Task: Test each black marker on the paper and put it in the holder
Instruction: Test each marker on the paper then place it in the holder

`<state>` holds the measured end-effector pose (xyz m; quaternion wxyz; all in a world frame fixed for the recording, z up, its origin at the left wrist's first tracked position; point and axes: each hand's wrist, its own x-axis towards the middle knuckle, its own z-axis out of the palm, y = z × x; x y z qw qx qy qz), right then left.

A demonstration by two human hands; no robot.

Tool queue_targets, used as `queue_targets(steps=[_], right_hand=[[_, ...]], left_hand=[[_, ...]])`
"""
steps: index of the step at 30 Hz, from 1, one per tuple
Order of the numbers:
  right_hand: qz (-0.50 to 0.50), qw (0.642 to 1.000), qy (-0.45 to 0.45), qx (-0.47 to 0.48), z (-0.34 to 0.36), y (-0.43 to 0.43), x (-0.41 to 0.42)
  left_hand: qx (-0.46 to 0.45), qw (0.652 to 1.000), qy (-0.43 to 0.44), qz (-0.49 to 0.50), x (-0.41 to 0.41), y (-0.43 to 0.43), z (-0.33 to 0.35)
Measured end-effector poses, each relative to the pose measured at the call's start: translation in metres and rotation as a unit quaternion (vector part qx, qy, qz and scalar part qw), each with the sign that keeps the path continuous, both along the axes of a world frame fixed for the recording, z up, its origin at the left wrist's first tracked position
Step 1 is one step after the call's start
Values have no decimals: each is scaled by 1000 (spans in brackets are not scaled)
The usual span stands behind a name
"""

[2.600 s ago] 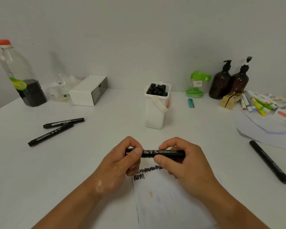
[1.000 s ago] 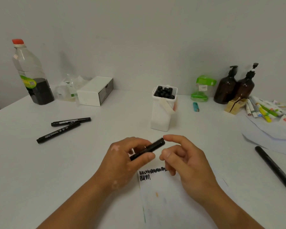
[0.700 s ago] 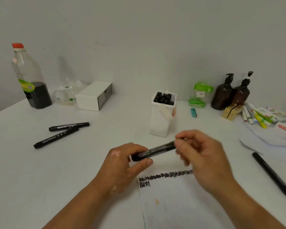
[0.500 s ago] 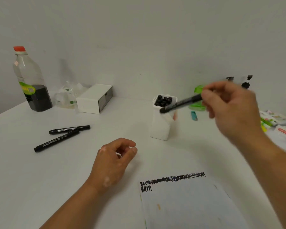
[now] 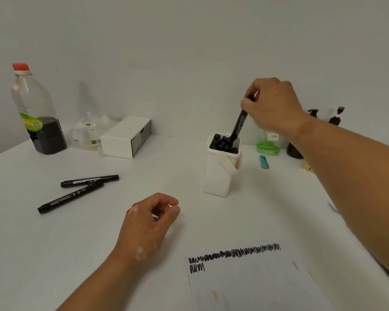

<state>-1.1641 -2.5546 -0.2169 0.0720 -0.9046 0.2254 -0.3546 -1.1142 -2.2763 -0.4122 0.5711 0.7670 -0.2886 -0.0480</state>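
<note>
Big white table (image 5: 54, 254) w/ everything on it. Nearest me is the paper (image 5: 256, 288), w/ black scribble rows along its top edge. Mid-table is the white holder (image 5: 217, 178), already pretty packed w/ black caps.

Right hand (image 5: 271, 104) is up over the holder, fingers pinching the top end of a black marker (image 5: 239, 123). The marker's tilted, w/ its lower end poking into the holder's mouth on the right side of the bunch. Left hand (image 5: 146, 225) rests on the table left of the paper, fingers loosely curled, nothing in it.

Two loose markers (image 5: 89, 179) lie in a narrow V off to the left, well apart from the holder. Can't tell if they actually touch.

Handling, imo: these are light, stiff plastic sticks, not fragile, but the smooth barrel is prob a bit slippy. Pinching the top end makes sense for dropping one in bc the fingers stay clear of the other caps. For the loose ones I'd grab mid-barrel, since they lie flat and could roll. The holder looks tall, light and crowded, so I'd wiggle the marker into a gap rather than shove it, or it could jam or tip the thing.
</note>
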Motion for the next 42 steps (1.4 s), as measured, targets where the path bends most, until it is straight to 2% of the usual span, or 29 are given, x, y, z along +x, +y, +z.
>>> queue_targets(steps=[9, 16, 25, 38, 42], right_hand=[[-12, 1000, 19, -1, 6, -9, 15], [-22, 995, 101, -1, -28, -22, 22], [-16, 994, 105, -14, -27, -20, 29], [-20, 999, -17, 43, -32, -20, 24], [-26, 999, 3, 46, -45, -20, 22]], left_hand=[[1, 1000, 5, -4, 0, -2, -2], [1, 1000, 6, -3, 0, -2, -1], [6, 1000, 8, -1, 0, -2, -1], [7, 1000, 8, -1, 0, -2, -1], [8, 1000, 6, -3, 0, -2, -2]])
